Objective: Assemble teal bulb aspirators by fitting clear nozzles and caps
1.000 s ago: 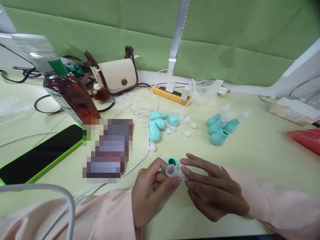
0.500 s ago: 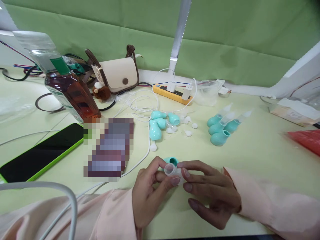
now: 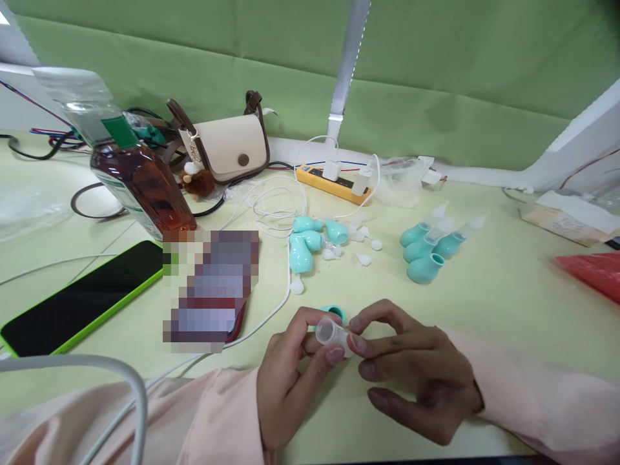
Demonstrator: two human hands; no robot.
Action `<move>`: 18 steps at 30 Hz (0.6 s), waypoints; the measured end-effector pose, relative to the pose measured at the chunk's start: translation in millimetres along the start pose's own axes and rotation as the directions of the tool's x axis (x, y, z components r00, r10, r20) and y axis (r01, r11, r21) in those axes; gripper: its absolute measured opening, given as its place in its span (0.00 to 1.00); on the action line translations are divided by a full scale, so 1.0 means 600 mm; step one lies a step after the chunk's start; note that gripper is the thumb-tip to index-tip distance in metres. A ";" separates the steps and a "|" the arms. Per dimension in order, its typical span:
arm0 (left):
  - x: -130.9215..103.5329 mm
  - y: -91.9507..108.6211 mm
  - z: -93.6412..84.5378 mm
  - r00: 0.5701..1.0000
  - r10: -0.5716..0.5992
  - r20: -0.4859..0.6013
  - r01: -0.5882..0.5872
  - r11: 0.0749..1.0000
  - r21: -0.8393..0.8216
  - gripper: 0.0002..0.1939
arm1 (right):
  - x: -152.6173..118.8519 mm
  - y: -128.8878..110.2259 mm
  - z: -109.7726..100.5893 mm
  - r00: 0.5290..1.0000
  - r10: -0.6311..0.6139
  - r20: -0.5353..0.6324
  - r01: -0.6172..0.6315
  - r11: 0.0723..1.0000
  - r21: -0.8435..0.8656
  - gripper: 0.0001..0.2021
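My left hand (image 3: pixel 295 381) is closed, pinching a translucent plastic nozzle (image 3: pixel 329 332) whose open round end faces up and left. My right hand (image 3: pixel 416 374) has its upper fingertips pressed on the nozzle's other end, while its lower fingers are held apart. That end of the nozzle is mostly hidden by fingers. Just behind my left fingers lies a teal bulb (image 3: pixel 334 313), partly covered, with its round opening showing. Farther back sits a cluster of teal bulbs (image 3: pixel 301 252) beside small white plastic pieces (image 3: pixel 364 259).
Right of centre stand several teal bulbs, some with clear nozzles fitted, and one open bulb (image 3: pixel 425 268). A green-edged phone (image 3: pixel 87 290), a blurred-out phone (image 3: pixel 213 290) and a bottle (image 3: pixel 140 187) are at left. Behind are a handbag (image 3: pixel 232 145) and a yellow power strip (image 3: pixel 334 184).
The nozzle has tilted slightly between my hands, showing more of its side. My right hand has shifted a little, its top finger bending more.
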State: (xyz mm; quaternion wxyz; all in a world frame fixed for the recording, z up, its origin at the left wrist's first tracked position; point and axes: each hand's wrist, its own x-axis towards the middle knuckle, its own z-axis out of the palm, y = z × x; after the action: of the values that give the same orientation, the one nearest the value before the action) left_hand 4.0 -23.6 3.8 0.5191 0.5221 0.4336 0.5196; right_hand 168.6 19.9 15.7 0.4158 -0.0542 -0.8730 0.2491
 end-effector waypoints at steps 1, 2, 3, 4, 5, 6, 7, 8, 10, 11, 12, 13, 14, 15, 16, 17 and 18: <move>0.000 0.002 0.002 1.000 0.008 -0.003 -0.008 1.000 -0.018 0.10 | 0.000 0.001 -0.003 1.000 0.017 -0.007 -0.017 1.000 0.019 0.21; 0.000 0.004 0.003 1.000 0.009 0.003 -0.009 0.999 -0.040 0.10 | -0.001 0.002 -0.006 1.000 0.026 -0.013 -0.025 0.999 0.026 0.21; 0.000 0.005 0.003 1.000 0.004 0.014 -0.003 0.998 -0.058 0.10 | -0.002 0.002 -0.008 0.999 0.032 -0.015 -0.032 0.999 0.021 0.21; 0.001 0.006 0.003 1.000 -0.001 0.029 0.003 0.998 -0.069 0.10 | -0.003 0.003 -0.009 0.999 0.036 -0.023 -0.036 0.999 0.006 0.22; 0.001 0.006 0.003 0.999 -0.004 0.046 0.008 0.997 -0.075 0.10 | -0.005 0.003 -0.010 0.998 0.043 -0.039 -0.043 0.999 -0.014 0.23; 0.001 0.006 0.003 0.998 -0.006 0.065 0.012 0.996 -0.083 0.10 | -0.006 0.003 -0.010 0.996 0.059 -0.068 -0.061 0.998 -0.033 0.23; 0.001 0.005 0.002 0.997 -0.009 0.083 0.017 0.995 -0.096 0.10 | -0.007 0.003 -0.010 0.991 0.087 -0.105 -0.093 0.995 -0.047 0.24; 0.001 0.005 0.001 0.995 -0.011 0.100 0.023 0.993 -0.114 0.10 | -0.007 0.003 -0.009 0.982 0.123 -0.144 -0.132 0.990 -0.056 0.24; 0.000 0.004 0.000 0.991 -0.013 0.132 0.032 0.989 -0.147 0.11 | -0.006 0.001 -0.009 0.961 0.202 -0.187 -0.218 0.974 -0.067 0.24; 0.000 0.003 0.000 0.989 -0.010 0.144 0.032 0.988 -0.149 0.11 | -0.005 0.000 -0.008 0.951 0.250 -0.181 -0.266 0.962 -0.066 0.24; -0.001 0.003 0.000 0.988 -0.003 0.154 0.026 0.989 -0.143 0.12 | -0.003 -0.001 -0.008 0.939 0.301 -0.165 -0.314 0.947 -0.060 0.24; -0.001 0.003 -0.001 0.987 0.006 0.163 0.016 0.991 -0.131 0.12 | -0.001 -0.003 -0.007 0.927 0.346 -0.145 -0.356 0.933 -0.049 0.25; -0.001 0.003 -0.001 0.985 0.017 0.171 0.003 0.993 -0.118 0.13 | 0.002 -0.004 -0.006 0.914 0.384 -0.129 -0.390 0.920 -0.031 0.24; 0.000 0.003 -0.001 0.984 0.030 0.178 -0.011 0.994 -0.105 0.13 | 0.005 -0.004 -0.005 0.904 0.410 -0.122 -0.414 0.910 -0.009 0.23; 0.000 0.003 -0.001 0.982 0.041 0.184 -0.025 0.995 -0.092 0.13 | 0.007 -0.005 -0.003 0.898 0.423 -0.120 -0.425 0.905 0.014 0.22; 0.001 0.004 -0.001 0.980 0.052 0.190 -0.038 0.996 -0.079 0.13 | 0.010 -0.005 -0.002 0.897 0.425 -0.119 -0.424 0.905 0.033 0.21; 0.001 0.004 -0.001 0.979 0.062 0.195 -0.050 0.997 -0.067 0.13 | 0.011 -0.005 0.000 0.900 0.419 -0.117 -0.417 0.908 0.046 0.20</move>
State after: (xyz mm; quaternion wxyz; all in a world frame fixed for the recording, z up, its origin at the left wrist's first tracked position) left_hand 3.1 -22.8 6.2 0.5604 0.5667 0.3492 0.4928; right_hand 164.6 19.6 21.9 0.4065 -0.2514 -0.8110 0.3374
